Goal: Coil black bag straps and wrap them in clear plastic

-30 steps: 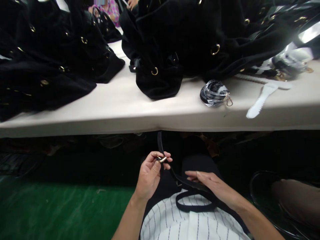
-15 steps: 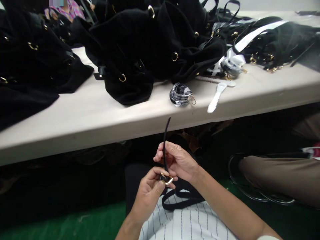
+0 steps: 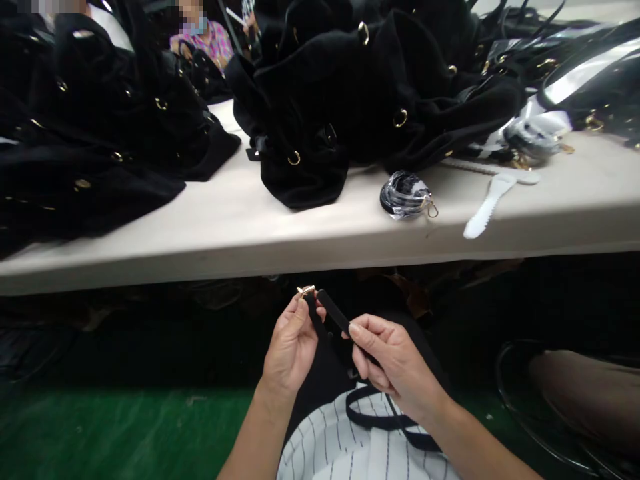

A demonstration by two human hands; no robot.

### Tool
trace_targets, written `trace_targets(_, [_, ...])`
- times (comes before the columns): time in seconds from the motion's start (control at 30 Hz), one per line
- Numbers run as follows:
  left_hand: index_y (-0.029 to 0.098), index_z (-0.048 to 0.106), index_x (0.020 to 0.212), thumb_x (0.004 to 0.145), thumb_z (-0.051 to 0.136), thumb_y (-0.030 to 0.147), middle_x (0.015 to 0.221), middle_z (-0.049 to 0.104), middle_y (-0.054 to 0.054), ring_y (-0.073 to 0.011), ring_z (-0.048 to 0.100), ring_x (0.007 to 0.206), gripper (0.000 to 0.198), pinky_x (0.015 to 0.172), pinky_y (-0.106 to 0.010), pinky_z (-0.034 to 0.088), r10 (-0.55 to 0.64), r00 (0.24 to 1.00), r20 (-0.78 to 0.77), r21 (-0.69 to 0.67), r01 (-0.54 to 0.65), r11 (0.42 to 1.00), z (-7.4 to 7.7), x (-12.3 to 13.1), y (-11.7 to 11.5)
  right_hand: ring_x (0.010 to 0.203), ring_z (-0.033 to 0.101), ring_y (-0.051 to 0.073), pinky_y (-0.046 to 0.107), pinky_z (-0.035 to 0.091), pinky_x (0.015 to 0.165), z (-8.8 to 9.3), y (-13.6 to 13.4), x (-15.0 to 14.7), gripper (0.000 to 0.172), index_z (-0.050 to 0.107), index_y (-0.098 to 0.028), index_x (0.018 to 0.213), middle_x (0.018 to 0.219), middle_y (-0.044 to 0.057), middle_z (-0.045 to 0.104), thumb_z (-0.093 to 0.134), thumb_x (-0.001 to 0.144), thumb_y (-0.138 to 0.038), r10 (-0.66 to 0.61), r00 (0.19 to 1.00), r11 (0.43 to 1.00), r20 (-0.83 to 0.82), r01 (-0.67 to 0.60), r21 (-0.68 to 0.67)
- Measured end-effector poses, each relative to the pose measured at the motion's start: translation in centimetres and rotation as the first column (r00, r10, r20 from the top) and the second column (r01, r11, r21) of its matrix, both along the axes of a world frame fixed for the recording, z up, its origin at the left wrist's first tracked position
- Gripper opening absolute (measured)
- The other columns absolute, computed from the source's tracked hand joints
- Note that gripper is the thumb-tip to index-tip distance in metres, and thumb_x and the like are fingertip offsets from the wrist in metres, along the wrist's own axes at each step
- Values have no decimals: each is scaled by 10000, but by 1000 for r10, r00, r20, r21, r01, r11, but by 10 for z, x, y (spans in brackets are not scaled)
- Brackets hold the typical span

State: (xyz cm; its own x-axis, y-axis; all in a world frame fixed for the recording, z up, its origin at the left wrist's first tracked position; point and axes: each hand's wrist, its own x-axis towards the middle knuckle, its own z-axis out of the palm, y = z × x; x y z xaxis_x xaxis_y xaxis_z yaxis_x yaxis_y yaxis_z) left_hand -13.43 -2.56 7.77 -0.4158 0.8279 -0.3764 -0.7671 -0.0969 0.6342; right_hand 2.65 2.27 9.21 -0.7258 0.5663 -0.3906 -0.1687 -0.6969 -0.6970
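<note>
One black strap loop point(image 3: 374, 422) rests against the striped shirt point(image 3: 325, 443). The right hand point(image 3: 393, 353) pinches one strap end point(image 3: 334, 311), just beside the one gold buckle point(image 3: 306, 290) the left hand point(image 3: 290, 340) grips. From the hands, on one table point(image 3: 210, 213), one wrapped coil point(image 3: 403, 196) lies at one o'clock, two white strips point(image 3: 487, 208) at two, two black bag heaps point(image 3: 305, 107) at twelve and ten.

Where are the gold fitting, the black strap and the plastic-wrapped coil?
Gold fitting point(image 3: 307, 290), head view: its bright bar.
Black strap point(image 3: 334, 311), head view: its end section.
Plastic-wrapped coil point(image 3: 403, 194), head view: its wrapped middle.
</note>
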Motion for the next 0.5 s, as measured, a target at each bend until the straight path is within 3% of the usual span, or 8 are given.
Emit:
trace_targets(0.17, [131,682,1020,818,741,203,949,676,-56,-128,629,800,222,700,-217,566,-33,999,-11,-33,32,999,-4,6,-1,299,366,30,121,190,290,-2,-5,-6,357,575,-138,830,503,3,611,653,849,-485,-10,1000,1000,25,11,-26])
trace_targets(0.5, [152,706,984,744,806,215,962,658,-34,-112,606,814,268,775,-203,535,7,982,-188,-12,-9,1000,-9,7,-2,282,359,26,119,184,281,-12,1,-5,329,600,-120,831,502,11,621,644,860,-445,8,1000,999,29,-7,-52])
